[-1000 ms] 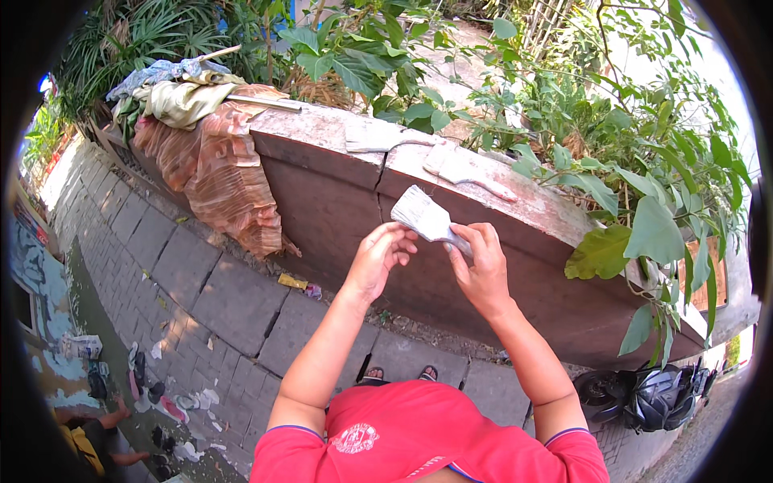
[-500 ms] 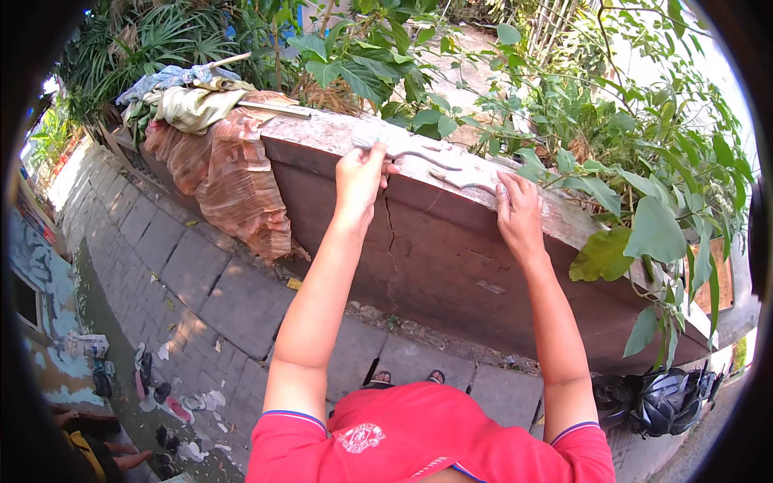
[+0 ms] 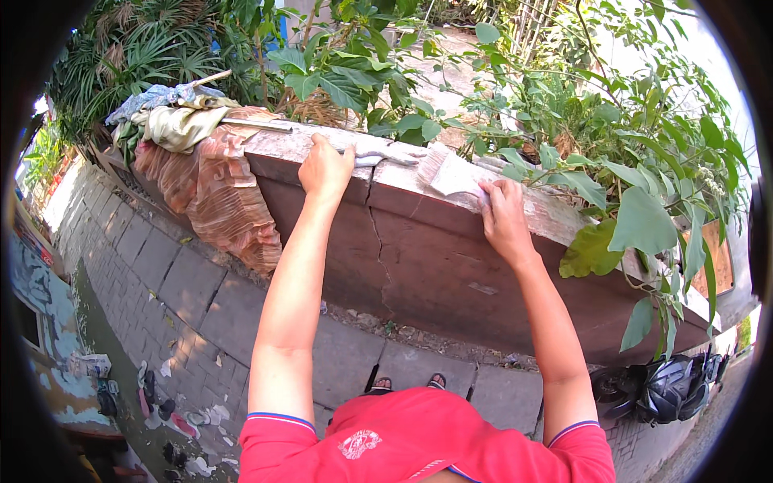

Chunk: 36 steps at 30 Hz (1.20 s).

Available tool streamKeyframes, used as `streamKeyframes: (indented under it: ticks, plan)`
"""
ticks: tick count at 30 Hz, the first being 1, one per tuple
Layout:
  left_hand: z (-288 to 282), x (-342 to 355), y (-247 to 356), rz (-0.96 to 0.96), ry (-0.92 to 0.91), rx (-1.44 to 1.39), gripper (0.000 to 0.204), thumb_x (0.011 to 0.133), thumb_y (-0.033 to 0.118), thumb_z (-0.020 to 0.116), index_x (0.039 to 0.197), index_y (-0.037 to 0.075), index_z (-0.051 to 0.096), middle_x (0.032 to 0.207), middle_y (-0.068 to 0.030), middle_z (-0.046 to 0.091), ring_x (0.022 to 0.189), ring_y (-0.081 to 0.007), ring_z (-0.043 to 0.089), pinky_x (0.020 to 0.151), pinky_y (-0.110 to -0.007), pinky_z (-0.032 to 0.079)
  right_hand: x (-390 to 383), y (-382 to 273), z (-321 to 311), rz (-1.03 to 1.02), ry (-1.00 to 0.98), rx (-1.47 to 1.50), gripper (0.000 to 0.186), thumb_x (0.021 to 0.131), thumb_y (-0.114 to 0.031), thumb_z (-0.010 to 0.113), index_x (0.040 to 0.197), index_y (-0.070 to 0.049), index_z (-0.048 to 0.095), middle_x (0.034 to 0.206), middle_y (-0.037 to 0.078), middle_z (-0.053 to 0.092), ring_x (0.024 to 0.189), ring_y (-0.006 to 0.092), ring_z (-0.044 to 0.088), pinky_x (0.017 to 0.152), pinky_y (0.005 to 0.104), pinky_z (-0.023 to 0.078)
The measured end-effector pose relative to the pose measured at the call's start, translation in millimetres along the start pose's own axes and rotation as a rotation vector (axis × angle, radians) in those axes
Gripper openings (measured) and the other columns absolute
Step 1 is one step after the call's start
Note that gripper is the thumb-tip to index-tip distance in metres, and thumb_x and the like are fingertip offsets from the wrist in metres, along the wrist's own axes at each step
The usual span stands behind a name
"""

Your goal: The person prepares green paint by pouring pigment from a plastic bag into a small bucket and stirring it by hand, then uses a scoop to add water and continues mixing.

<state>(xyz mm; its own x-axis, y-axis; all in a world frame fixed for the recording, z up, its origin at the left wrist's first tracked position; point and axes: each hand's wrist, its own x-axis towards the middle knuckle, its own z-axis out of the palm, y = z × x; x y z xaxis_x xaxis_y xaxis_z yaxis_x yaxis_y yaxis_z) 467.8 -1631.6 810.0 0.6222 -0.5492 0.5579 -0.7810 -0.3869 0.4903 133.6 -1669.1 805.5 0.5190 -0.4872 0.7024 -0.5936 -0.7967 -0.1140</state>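
Observation:
My left hand point(image 3: 326, 171) is closed at the wall's top edge. From its fingers a grey, curved tool point(image 3: 380, 156) with a forked outline reaches to the right; its kind is unclear, and my fingers hide its near end. My right hand point(image 3: 506, 216) grips a wide, flat brush point(image 3: 451, 173) with pale bristles, its head lying over the wall top and pointing left. Beneath both hands runs the low brown wall point(image 3: 435, 258), whose top is pale and worn. A crack goes down its face between my arms.
An orange-brown crumpled sheet point(image 3: 213, 189) and several cloths point(image 3: 181, 127) drape the wall at the left, beside a pale stick point(image 3: 256, 124). Leafy plants point(image 3: 644, 221) overhang it at the right. A dark motorcycle point(image 3: 672, 388) stands lower right; footwear and scraps point(image 3: 181, 419) litter the lower left.
My left hand has moved left and down along the wall top. My right hand has shifted left and lower, and the brush now shows in it.

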Motion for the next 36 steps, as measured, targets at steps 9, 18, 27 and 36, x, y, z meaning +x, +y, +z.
streamKeyframes:
  ticks: [9,18,27,36]
  plan:
    - [-28,-80,57,0.029,-0.624,-1.356,0.047,0.105,0.042,0.051,0.107,-0.002,0.067,0.093,-0.0027,0.068,0.074,-0.0043,0.059,0.064,-0.023,0.048,-38,-40,-11,-0.088,0.043,0.243,0.043,0.084,-0.001,0.070,0.126,-0.005,0.060,0.107,0.017,0.054,0.093,0.0338,0.058,0.079,0.0421,0.051]
    - [-27,-112,41,-0.259,-0.794,-1.642,0.041,0.103,0.036,0.056,0.103,-0.002,0.069,0.088,-0.0040,0.071,0.077,-0.0088,0.066,0.071,-0.025,0.054,-60,-67,2,0.027,0.034,0.395,0.041,0.087,0.000,0.068,0.127,-0.006,0.061,0.107,0.016,0.054,0.085,0.0294,0.061,0.069,0.0383,0.052]
    - [-10,-124,19,-0.479,-0.894,-1.771,0.046,0.104,0.040,0.053,0.111,-0.003,0.065,0.099,-0.0110,0.072,0.087,-0.0165,0.071,0.078,-0.032,0.058,-72,-74,15,0.047,-0.045,0.487,0.039,0.090,-0.001,0.066,0.128,-0.006,0.060,0.106,0.016,0.053,0.087,0.0303,0.060,0.072,0.0379,0.051]
    - [27,-161,-43,-0.246,-0.701,-1.252,0.025,0.096,0.012,0.062,0.119,0.003,0.065,0.104,-0.0028,0.070,0.094,-0.0106,0.066,0.080,-0.027,0.052,-86,-88,38,0.144,-0.266,0.602,0.033,0.093,-0.006,0.064,0.126,-0.003,0.061,0.106,0.015,0.053,0.089,0.0300,0.058,0.078,0.0363,0.050]
